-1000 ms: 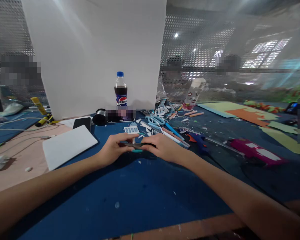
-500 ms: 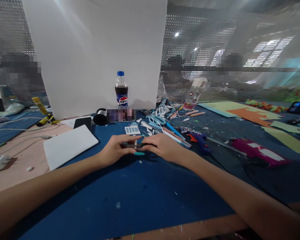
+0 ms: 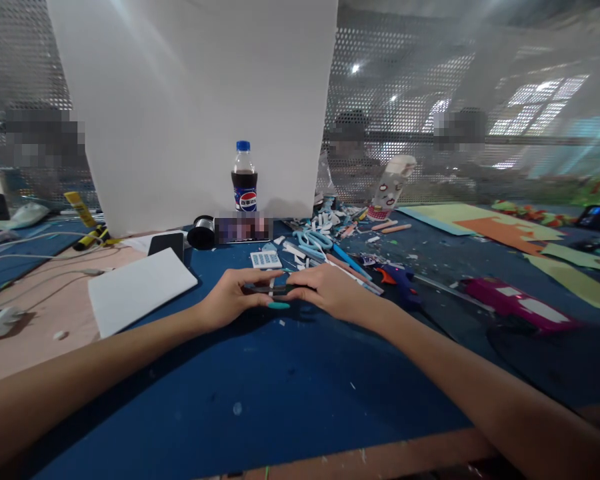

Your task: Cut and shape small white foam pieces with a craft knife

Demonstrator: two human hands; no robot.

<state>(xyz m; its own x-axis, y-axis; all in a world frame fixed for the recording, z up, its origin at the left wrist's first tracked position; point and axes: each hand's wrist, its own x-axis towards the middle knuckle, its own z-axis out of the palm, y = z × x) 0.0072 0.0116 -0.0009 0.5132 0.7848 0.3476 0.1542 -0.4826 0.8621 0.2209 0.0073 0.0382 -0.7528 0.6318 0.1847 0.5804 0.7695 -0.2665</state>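
My left hand (image 3: 233,298) and my right hand (image 3: 330,292) meet over the blue mat (image 3: 260,387), fingers closed on the two ends of a thin dark flat strip (image 3: 271,289) held level just above the mat. A teal fingernail shows under the strip. What the strip is I cannot make out. Just behind the hands lies a small white card with a blue grid (image 3: 265,259).
A cola bottle (image 3: 243,179) stands before a tall white board (image 3: 195,107). White pad (image 3: 140,289) and black phone (image 3: 166,244) lie left. Blue scissors (image 3: 314,241), pencils, paper scraps, a blue glue gun (image 3: 403,280), a magenta paper car (image 3: 513,303) and coloured sheets (image 3: 500,230) lie right. People sit behind mesh.
Both hands stay together on the strip, almost still; the view has shifted slightly.
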